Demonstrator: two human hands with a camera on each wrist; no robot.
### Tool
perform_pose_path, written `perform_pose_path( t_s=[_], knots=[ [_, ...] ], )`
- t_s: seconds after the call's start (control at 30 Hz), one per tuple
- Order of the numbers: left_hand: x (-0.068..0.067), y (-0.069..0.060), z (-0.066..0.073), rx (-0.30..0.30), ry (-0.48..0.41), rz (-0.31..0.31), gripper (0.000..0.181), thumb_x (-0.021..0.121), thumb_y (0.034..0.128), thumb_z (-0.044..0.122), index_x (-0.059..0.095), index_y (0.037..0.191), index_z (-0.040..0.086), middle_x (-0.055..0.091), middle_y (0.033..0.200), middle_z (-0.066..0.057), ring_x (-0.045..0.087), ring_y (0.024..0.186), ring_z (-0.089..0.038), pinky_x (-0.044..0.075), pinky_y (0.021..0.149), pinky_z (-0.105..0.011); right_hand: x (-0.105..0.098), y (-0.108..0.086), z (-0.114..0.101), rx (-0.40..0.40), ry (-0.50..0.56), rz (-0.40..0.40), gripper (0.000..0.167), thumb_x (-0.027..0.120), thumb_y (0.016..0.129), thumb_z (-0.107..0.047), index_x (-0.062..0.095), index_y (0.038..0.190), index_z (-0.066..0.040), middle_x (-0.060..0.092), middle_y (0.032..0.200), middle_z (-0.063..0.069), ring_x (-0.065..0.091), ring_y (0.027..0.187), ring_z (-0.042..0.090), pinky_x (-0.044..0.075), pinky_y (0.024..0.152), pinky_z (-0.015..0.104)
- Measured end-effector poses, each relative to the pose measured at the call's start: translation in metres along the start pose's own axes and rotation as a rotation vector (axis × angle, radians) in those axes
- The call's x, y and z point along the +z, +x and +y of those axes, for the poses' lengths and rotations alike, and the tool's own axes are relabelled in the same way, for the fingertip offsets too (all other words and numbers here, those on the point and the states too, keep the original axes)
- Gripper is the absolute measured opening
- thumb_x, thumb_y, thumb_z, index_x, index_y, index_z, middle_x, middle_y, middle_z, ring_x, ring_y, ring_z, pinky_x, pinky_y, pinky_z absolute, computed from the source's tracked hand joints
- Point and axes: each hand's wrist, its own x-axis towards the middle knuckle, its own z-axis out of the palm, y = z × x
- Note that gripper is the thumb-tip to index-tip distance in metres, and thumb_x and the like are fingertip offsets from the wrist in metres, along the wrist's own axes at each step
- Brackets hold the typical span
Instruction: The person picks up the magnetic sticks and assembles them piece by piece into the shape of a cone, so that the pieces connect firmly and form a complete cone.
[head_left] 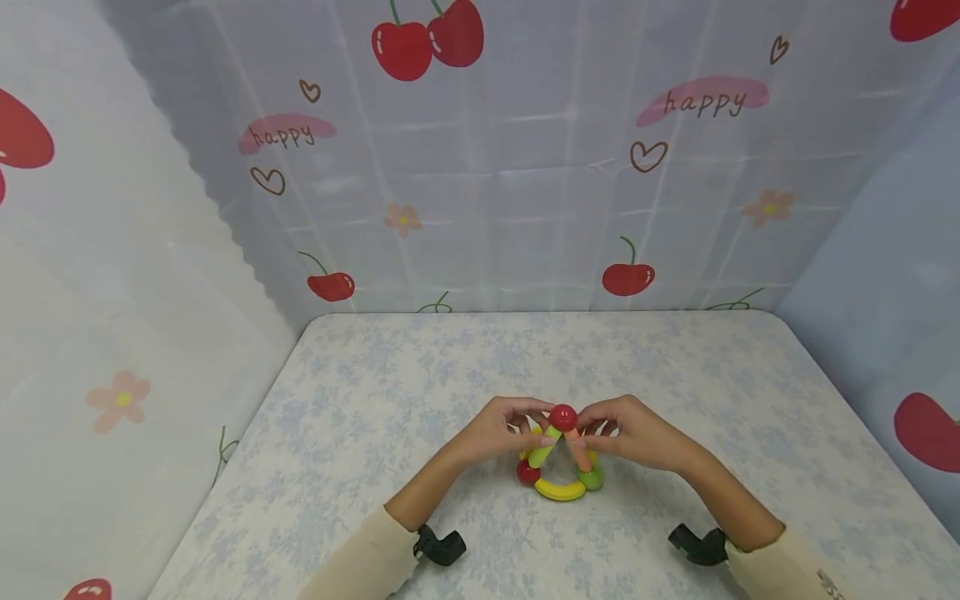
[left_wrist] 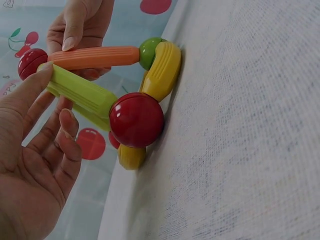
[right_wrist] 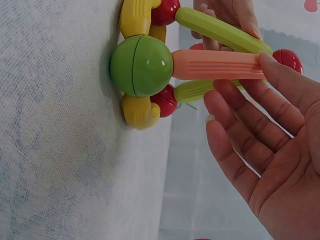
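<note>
A pyramid of toy building rods and balls stands on the table, with a red ball [head_left: 563, 417] at its top. My left hand [head_left: 495, 432] pinches a light-green rod [left_wrist: 82, 91] near its upper end, with the thumb on the near side. On the other side my right hand [head_left: 637, 433] pinches the orange rod [right_wrist: 217, 65] just below the top ball. Curved yellow rods [head_left: 561, 491] form the base, joined by a green ball [right_wrist: 141, 66] at right and a dark red ball [left_wrist: 136, 120] at left. Another light-green rod [right_wrist: 195, 91] slopes up behind.
The table [head_left: 375, 375] wears a pale blue floral cover. Behind it hangs a curtain [head_left: 510, 167] printed with cherries, hearts and the word happy, and similar sheets enclose both sides. Black wrist mounts [head_left: 440, 546] sit at the sleeve cuffs.
</note>
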Motion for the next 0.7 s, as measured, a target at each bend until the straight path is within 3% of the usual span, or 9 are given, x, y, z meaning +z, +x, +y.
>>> perform_pose_path(
  t_s=[0.23, 0.37, 0.57, 0.7],
  knots=[
    [-0.005, -0.002, -0.001, -0.009, 0.011, -0.02, 0.042, 0.077, 0.0917, 0.019, 0.068, 0.133, 0.017, 0.073, 0.103, 0.003, 0.065, 0.074, -0.015, 0.054, 0.064, -0.028, -0.003, 0.0, -0.001, 0.02, -0.008, -0.019, 0.018, 0.077, 0.093, -0.024, 0.077, 0.109, -0.017, 0.074, 0.097, -0.01, 0.067, 0.086, 0.009, 0.058, 0.076, 0.032],
    [-0.016, -0.003, -0.001, -0.018, 0.044, -0.027, 0.043, 0.076, 0.0931, 0.023, 0.068, 0.135, 0.019, 0.073, 0.102, 0.004, 0.063, 0.071, -0.024, 0.05, 0.059, -0.027, -0.011, -0.001, -0.001, 0.031, -0.037, -0.027, 0.019, 0.078, 0.092, -0.019, 0.076, 0.111, -0.018, 0.074, 0.1, -0.008, 0.067, 0.088, 0.01, 0.058, 0.077, 0.033],
    [-0.045, -0.01, -0.003, -0.036, 0.071, -0.01, 0.038, 0.069, 0.099, 0.022, 0.066, 0.136, 0.02, 0.072, 0.103, 0.0, 0.059, 0.068, -0.047, 0.048, 0.051, -0.037, -0.029, -0.006, -0.001, 0.038, -0.115, 0.0, 0.019, 0.077, 0.092, -0.015, 0.075, 0.111, -0.016, 0.074, 0.1, -0.008, 0.067, 0.087, 0.007, 0.058, 0.077, 0.03],
    [-0.072, -0.016, -0.004, -0.049, 0.104, 0.018, 0.035, 0.066, 0.1014, 0.022, 0.066, 0.136, 0.024, 0.073, 0.103, -0.005, 0.056, 0.067, -0.048, 0.046, 0.05, -0.042, -0.042, -0.01, -0.002, 0.058, -0.184, 0.042, 0.017, 0.076, 0.094, -0.022, 0.076, 0.11, -0.017, 0.073, 0.099, -0.011, 0.066, 0.086, 0.006, 0.057, 0.077, 0.029]
  ],
)
